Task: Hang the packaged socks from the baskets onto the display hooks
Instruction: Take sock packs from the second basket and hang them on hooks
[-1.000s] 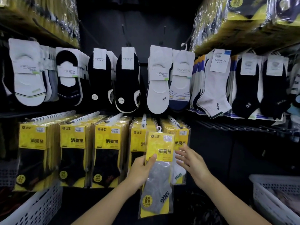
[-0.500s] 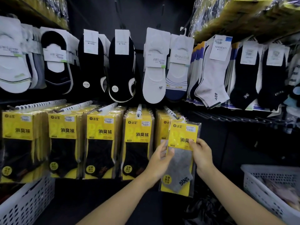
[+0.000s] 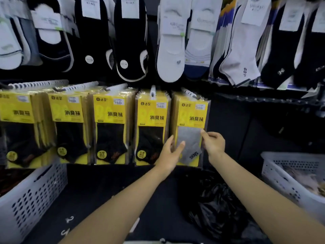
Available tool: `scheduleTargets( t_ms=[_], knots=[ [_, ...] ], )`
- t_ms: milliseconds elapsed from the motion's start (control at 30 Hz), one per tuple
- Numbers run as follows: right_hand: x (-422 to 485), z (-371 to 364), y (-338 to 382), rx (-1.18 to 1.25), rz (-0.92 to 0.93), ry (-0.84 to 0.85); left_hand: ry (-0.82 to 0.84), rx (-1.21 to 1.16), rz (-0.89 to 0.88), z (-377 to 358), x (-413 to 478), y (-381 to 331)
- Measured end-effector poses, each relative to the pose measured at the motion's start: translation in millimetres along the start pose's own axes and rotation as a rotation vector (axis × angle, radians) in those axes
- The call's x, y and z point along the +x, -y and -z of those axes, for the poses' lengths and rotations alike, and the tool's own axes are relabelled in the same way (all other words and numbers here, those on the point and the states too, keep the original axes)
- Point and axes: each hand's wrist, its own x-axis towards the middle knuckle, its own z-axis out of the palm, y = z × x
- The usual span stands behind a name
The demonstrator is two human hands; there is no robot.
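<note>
The grey sock pack (image 3: 190, 131) hangs at the front of the stack on the hook (image 3: 189, 93) directly above it, the last in the lower row. Both hands are on it, so the step in hand looks like seating and squaring this pack, not fetching a new one.

The left hand (image 3: 169, 155) is at the pack's lower left. It is mostly open, with fingers fairly straight and spread and the thumb lying on the grey sock. The right hand (image 3: 213, 143) is at the pack's right edge, its fingers curled and pinching the clear wrapper about halfway down.

The top of the pack is blurred, so I cannot be sure its hanger hole is fully over the hook, though it seems to sit level with the black sock packs (image 3: 151, 127) just to its left.

If it is seated, the next move calls for both hands to let go gently so the pack does not swing or slide off. One hand then reaches for another pack, either in the white basket (image 3: 274, 175) below and to the right of the grey pack or in the second basket (image 3: 31, 196) far down to its left. A black plastic bag (image 3: 216, 205) lies on the floor straight below the pack.
</note>
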Motion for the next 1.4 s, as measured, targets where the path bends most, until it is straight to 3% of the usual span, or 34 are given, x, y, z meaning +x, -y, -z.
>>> scheduleTargets(
  t_ms=[133, 267, 467, 567, 667, 900, 1167, 1300, 1400],
  knots=[
    [-37, 24, -66, -0.063, -0.129, 0.066, 0.023, 0.051, 0.101, 9, -38, 63],
    [-100, 46, -154, -0.305, -0.380, 0.423, 0.067, 0.035, 0.333, 17, -99, 144],
    [-168, 70, -267, -0.691, -0.618, 0.746, 0.090, 0.052, 0.665, 6, -207, 254],
    [-179, 69, -294, -0.906, -0.652, 0.808, 0.179, 0.111, 0.748, 7, -246, 290],
    [-185, 64, -316, -0.925, -0.747, 0.818, 0.196, 0.113, 0.835, 16, -273, 316],
    [-203, 56, -337, -1.308, -0.410, 0.730, 0.079, 0.068, 0.970, 36, -288, 345],
    [-190, 66, -337, -1.310, -0.474, 1.006, 0.123, 0.007, 1.033, 33, -286, 345],
    [-169, 64, -312, -1.071, -0.671, 1.083, 0.046, -0.167, 1.080, 35, -277, 336],
    [-172, 61, -304, -0.911, -0.638, 1.200, 0.028, -0.352, 1.050, 43, -271, 335]
  ],
)
